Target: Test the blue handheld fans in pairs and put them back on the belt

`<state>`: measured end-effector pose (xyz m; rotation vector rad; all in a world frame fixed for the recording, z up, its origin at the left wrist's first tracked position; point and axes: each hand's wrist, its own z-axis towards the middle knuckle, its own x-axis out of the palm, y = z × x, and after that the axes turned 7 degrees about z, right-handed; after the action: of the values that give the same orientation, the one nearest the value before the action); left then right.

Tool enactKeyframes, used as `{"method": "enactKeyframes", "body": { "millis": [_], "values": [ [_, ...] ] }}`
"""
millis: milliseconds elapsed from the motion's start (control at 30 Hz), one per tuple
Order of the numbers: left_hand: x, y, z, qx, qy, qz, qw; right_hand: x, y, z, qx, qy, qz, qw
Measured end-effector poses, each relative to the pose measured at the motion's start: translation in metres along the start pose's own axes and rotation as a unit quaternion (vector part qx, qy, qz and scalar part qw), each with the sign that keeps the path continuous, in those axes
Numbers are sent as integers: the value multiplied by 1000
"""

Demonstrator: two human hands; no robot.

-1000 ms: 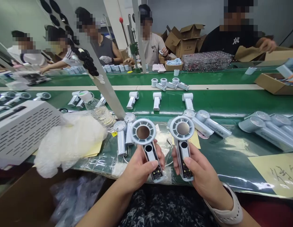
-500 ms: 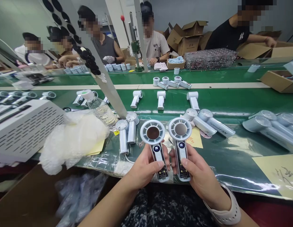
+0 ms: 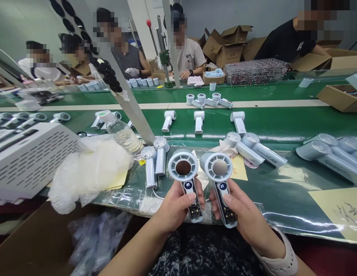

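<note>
My left hand (image 3: 174, 205) is closed round the handle of a pale blue handheld fan (image 3: 183, 165), thumb on its front. A matching handheld fan (image 3: 220, 167) is gripped by my right hand (image 3: 243, 211), its thumb below the small screen. Both fans face me, side by side and apart. Their screens are lit with a number, and circuit parts show in the lower handles. Left of them, two more fans (image 3: 150, 168) lie on the bench. Beyond my right hand rest fans marked "Speed FAN" (image 3: 266, 153).
A green conveyor (image 3: 270, 120) carries several fans. A slanted metal post (image 3: 129, 103), a water bottle (image 3: 123, 134) and a vented white box (image 3: 37, 159) stand at left. Written yellow paper (image 3: 339, 211) lies at right. Several people sit across the line.
Both held fans have tilted, and their heads sit slightly lower. The right fan's handle has shifted a little right. Fans on the conveyor have moved slightly right.
</note>
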<state>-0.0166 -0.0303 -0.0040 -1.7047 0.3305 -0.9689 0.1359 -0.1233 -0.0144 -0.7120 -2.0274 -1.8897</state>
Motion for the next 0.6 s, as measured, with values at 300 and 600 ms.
{"method": "enactKeyframes", "body": {
  "millis": [300, 600],
  "values": [
    [3, -11, 1, -7, 35, -1, 999, 7, 6, 5, -12, -31, 7, 999],
    [6, -13, 2, 20, 20, 13, 1000, 6, 7, 3, 22, -46, 27, 998]
  ]
}}
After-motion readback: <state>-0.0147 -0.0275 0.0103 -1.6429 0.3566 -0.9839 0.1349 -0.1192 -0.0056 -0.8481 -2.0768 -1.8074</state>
